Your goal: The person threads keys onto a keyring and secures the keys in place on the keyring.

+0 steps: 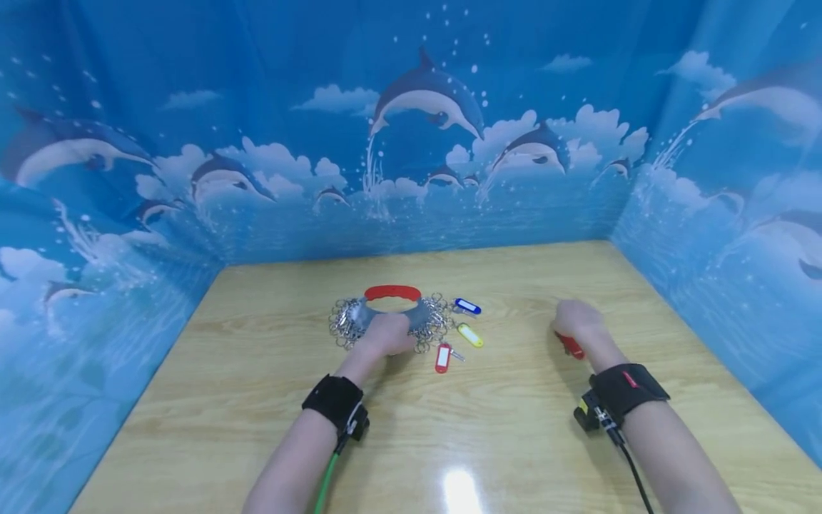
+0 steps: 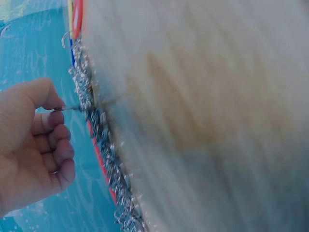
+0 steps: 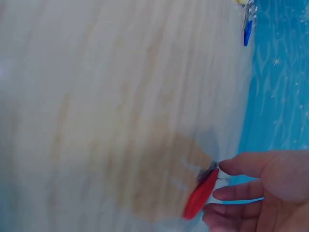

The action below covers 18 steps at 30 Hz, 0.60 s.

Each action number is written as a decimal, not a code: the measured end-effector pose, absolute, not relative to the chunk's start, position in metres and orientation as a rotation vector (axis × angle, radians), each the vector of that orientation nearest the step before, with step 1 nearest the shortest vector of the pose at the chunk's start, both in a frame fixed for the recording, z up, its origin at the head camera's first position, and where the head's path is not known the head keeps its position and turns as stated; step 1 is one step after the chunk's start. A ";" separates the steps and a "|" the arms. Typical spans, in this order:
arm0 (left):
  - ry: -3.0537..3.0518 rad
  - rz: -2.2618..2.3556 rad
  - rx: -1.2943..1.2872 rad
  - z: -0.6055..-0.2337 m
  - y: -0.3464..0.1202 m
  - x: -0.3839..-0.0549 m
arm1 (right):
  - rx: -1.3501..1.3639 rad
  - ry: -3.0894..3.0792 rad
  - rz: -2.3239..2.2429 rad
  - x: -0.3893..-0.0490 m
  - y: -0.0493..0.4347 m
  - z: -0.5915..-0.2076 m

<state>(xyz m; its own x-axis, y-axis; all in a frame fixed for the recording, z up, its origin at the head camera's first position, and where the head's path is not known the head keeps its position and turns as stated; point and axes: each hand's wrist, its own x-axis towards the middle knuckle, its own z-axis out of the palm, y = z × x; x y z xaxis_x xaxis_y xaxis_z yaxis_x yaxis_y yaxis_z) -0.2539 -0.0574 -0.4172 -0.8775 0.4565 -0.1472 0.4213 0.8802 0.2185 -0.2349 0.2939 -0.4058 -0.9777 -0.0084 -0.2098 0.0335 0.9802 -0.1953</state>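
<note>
A large grey ring (image 1: 369,314) with a red handle (image 1: 392,292) lies on the table, crowded round its edge with small metal rings and clips (image 1: 347,321). At its near side, my left hand (image 1: 388,334) pinches a thin metal piece (image 2: 71,108) between thumb and index finger; its exact kind is unclear edge-on. My right hand (image 1: 578,321) is off to the right, low over a red key tag (image 3: 200,195) with a small metal ring (image 3: 208,170). In the right wrist view the thumb and fingers lie close beside that tag, loosely spread.
Between the hands lie a blue key tag (image 1: 467,306), a yellow key tag (image 1: 470,335) and another red key tag (image 1: 442,358) with a small key (image 1: 457,355). The wooden table (image 1: 501,428) is bordered by a blue dolphin-print curtain (image 1: 411,214).
</note>
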 end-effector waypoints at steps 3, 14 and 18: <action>2.893 0.363 0.668 -0.413 -0.062 -0.257 | 0.010 2.892 -0.311 -0.231 0.299 -0.406; 2.826 0.629 0.548 -0.403 -0.063 -0.259 | 0.073 2.879 -0.240 -0.220 0.300 -0.394; 2.755 0.730 0.474 -0.406 -0.065 -0.261 | 0.054 2.840 -0.246 -0.217 0.302 -0.395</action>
<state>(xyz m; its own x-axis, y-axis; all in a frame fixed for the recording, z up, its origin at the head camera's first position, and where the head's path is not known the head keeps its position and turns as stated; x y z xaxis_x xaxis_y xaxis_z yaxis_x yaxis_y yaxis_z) -0.2608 -0.0647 -0.4056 -0.9154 0.3711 -0.1562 0.2452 0.8214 0.5149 -0.2165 0.3022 -0.3955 -0.9574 0.0124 -0.2885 0.0617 0.9848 -0.1626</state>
